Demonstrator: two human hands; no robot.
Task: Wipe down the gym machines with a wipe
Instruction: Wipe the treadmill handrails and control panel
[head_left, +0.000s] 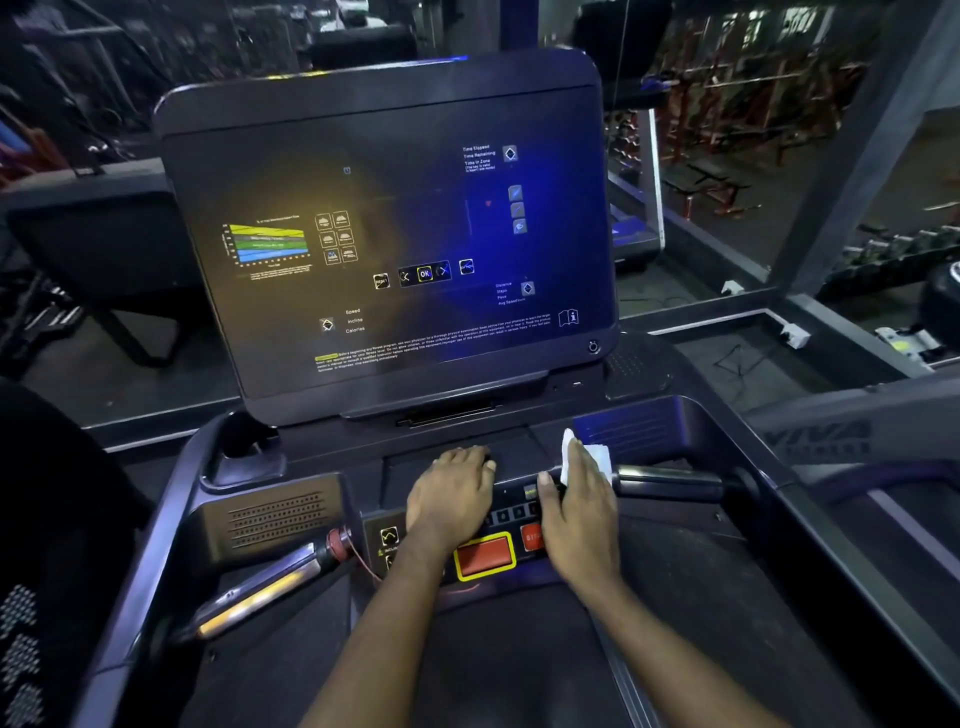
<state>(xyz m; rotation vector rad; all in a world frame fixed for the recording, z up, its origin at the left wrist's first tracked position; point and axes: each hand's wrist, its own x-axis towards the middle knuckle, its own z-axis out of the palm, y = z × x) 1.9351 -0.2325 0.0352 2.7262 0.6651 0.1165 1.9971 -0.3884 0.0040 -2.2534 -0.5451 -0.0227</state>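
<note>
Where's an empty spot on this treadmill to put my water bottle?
The ribbed tray behind the wipe, under the screen, looks bare. The cup hole on the left, above the vent grille, also seems free. The middle is crowded: the left hand and right hand cover the button panel by the red button.
</note>
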